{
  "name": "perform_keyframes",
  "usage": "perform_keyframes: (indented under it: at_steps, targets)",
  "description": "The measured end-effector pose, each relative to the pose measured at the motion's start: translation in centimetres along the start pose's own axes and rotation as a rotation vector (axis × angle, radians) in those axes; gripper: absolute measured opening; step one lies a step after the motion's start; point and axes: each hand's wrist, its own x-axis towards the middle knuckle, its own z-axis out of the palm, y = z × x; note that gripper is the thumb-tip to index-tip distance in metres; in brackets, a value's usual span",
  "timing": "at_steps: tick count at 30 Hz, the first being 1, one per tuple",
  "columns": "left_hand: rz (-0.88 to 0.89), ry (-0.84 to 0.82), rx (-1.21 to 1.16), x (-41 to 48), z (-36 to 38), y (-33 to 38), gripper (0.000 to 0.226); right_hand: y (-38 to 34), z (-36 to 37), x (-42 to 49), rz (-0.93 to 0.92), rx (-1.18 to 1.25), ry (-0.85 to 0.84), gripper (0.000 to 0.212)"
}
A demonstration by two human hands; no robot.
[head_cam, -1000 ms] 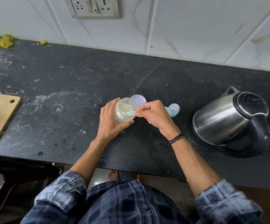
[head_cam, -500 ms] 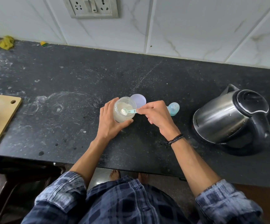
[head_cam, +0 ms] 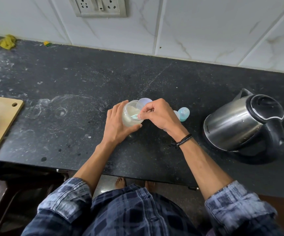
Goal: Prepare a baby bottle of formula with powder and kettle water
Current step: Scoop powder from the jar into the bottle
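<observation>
A clear jar (head_cam: 130, 114) of whitish powder stands open on the black counter (head_cam: 80, 92), tilted toward me. My left hand (head_cam: 116, 126) grips its side. My right hand (head_cam: 161, 114) pinches the handle of a small teal scoop (head_cam: 135, 116) whose bowl is down inside the jar mouth. The jar's round pale lid (head_cam: 144, 101) lies just behind the jar. A blue baby bottle (head_cam: 183, 114) lies on its side to the right, mostly hidden behind my right hand. The steel kettle (head_cam: 240, 124) with a black lid and handle sits on its base at the right.
A wooden cutting board (head_cam: 0, 121) lies at the counter's left edge. A yellow cloth (head_cam: 7, 42) and a small yellow-green scrap (head_cam: 46, 43) sit by the tiled wall, under a socket plate (head_cam: 100, 6). White powder marks streak the counter's left half.
The scoop, held above the powder half a second ago, now dips deeper into the jar, and my right hand has closed in over the jar's rim. My left hand keeps its grip.
</observation>
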Motion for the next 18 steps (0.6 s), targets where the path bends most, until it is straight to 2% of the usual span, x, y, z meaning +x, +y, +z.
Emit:
perform_keyframes:
  at_steps: [3, 6, 18]
  targets:
    - [0.036, 0.004, 0.021, 0.17, 0.18, -0.12, 0.096, -0.09, -0.32, 0.14, 0.081, 0.163, -0.048, 0.014]
    - [0.046, 0.007, 0.032, 0.29, 0.3, -0.21, 0.098, -0.2, -0.47, -0.18, 0.158, 0.313, -0.051, 0.008]
    - [-0.042, -0.015, -0.066, 0.13, 0.16, -0.3, 0.1, 0.57, -0.71, -0.54, 0.388, 0.547, 0.141, 0.011]
